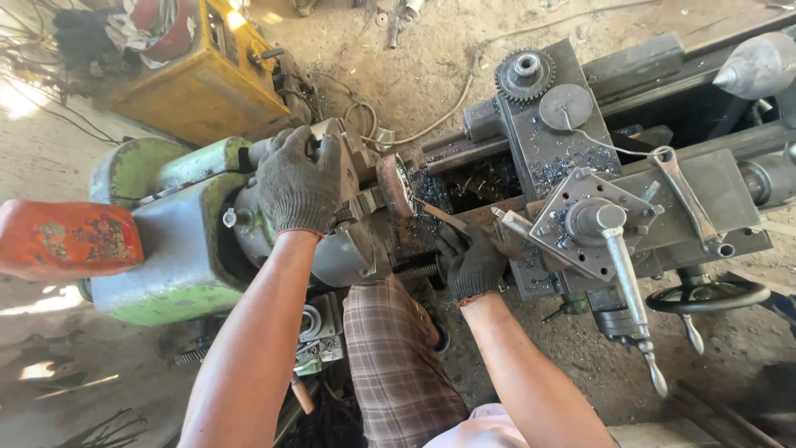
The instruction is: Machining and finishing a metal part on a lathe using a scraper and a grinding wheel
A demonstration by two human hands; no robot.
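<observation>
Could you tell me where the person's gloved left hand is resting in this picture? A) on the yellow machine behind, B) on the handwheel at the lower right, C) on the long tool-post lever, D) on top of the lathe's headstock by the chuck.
D: the left hand lies flat on the grey-green headstock, just left of the chuck.

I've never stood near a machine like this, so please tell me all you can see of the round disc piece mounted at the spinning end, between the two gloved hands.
The disc is a round, rusty brown metal piece seen nearly edge-on, with a paler toothed or ridged face turned right. It sits on the lathe's chuck, which the gloved left hand grips from above. Dark metal chips lie just behind it. The gloved right hand rests below right, near a flat bar reaching toward the disc.
</observation>
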